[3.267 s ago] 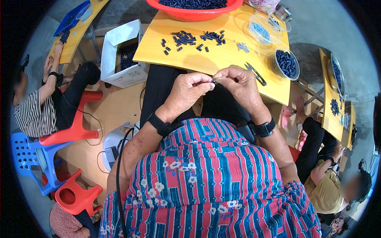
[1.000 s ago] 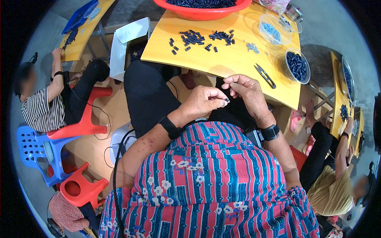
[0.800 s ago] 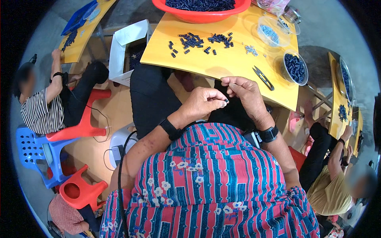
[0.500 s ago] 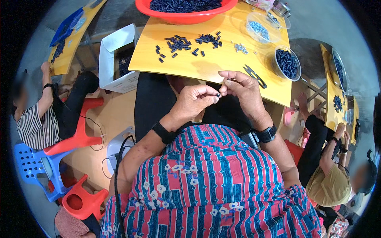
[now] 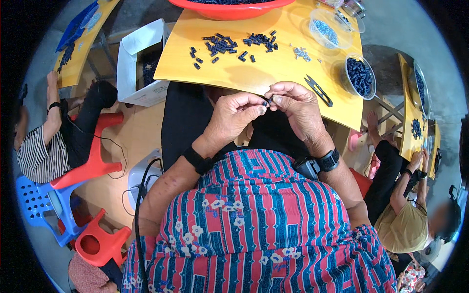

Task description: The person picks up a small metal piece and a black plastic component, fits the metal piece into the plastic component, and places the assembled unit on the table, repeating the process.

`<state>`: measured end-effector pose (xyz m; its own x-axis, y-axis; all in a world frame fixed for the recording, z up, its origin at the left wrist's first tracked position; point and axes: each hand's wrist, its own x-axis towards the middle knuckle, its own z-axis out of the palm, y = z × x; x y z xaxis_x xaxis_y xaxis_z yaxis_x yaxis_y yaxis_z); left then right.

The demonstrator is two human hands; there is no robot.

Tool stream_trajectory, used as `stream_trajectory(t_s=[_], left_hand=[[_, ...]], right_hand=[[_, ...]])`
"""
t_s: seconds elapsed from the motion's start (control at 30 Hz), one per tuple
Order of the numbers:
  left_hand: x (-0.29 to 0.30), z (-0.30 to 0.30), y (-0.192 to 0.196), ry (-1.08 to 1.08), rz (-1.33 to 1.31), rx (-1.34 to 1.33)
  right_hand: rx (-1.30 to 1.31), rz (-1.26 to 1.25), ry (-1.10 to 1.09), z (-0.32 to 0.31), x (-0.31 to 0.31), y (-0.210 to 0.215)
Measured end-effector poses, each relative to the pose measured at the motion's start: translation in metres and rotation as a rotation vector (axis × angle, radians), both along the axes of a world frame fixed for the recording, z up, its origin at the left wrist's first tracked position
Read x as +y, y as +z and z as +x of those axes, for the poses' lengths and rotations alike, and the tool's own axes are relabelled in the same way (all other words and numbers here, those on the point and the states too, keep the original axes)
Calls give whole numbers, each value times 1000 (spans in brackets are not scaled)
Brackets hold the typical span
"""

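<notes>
Just off the table's near edge, my two hands meet fingertip to fingertip. Thumb and forefinger of my left hand pinch a small black piece, mostly covered by the fingers. Closed against its other side, my right hand has thumb and forefinger pressed together; what lies between them is too small to make out. Beyond the hands, short black cylindrical pieces lie in two loose clusters on the yellow table. Small silvery metal bits are scattered right of them. Black thread snips rest near my right hand.
A clear bowl of black pieces stands at the table's right edge, with a clear tub of metal bits behind it. A red basin is at the back. Left of the table sits a white box. People work at tables on both sides.
My hands have drawn slightly closer together, and my right fingertips now meet at the black piece. The view has shifted a little, so the table's things appear lower.
</notes>
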<state>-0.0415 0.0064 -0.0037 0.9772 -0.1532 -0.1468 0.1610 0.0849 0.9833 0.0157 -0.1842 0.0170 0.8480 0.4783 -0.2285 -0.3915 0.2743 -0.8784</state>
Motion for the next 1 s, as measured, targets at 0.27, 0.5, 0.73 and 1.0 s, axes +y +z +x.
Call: stream_trajectory(t_s=[0.27,0.5,0.73,1.0], left_hand=[[-1,0,4,0,-10,11],[-4,1,-4,37,-59,-53],[-4,2,-7,34,-19,-75],[-5,3,-7,45,-45,-58]], right_hand=[[10,21,25,-1,0,-2],[23,-2,13,-2,0,-3],[85,53,-4,-1,0,-6],[129,82,-10,-1,-1,-10]])
